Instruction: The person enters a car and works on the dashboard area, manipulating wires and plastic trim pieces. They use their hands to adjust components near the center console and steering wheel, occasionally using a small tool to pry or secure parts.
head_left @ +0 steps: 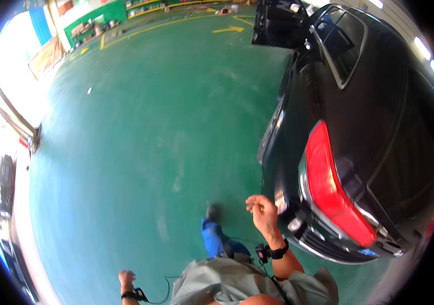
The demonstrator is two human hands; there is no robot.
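My right hand hangs beside the rear corner of a black car, its fingers loosely curled, and I see nothing in them. It is nearest the car's red tail light and appears apart from the bodywork. My left hand is low at the left, out over the green floor and away from everything, with its fingers curled in and no object showing. Both wrists wear black bands with small devices, and a thin cable runs from the left one. The black car fills the right side.
A front car door stands open at the far end. Green painted floor with yellow markings stretches ahead. A post and bright openings line the left, where other vehicles stand. Clutter lies along the far green wall. My blue-clad leg is mid-floor.
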